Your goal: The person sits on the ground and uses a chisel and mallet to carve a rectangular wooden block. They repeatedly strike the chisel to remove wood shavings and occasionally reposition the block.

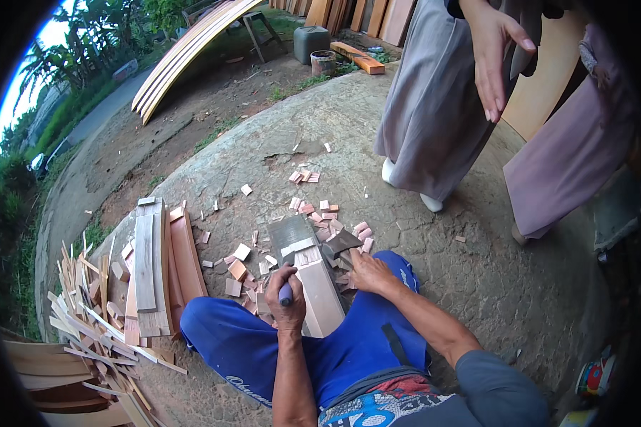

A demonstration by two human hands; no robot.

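My left hand (286,299) is closed around the purple handle of a chisel (285,292), held over a pale wooden board (319,295) that lies between my knees. Notched cuts (305,248) show near the board's far end, which rests on a flat grey slab (290,228). In my right hand (372,273), beside the board, is a striking tool with a dark, wedge-shaped head (343,242). Its handle is mostly hidden by my fingers, so whether it is a hatchet or a mallet cannot be told. Small wood offcuts (238,270) lie scattered around the board.
Stacked planks (148,263) stand to my left, with a heap of wood strips (96,320) beyond them. Two people in long clothes stand at the front right; one person's hand (493,64) hangs near. Long boards (192,50), a grey jerrycan (312,44) and a bucket (323,62) are farther off.
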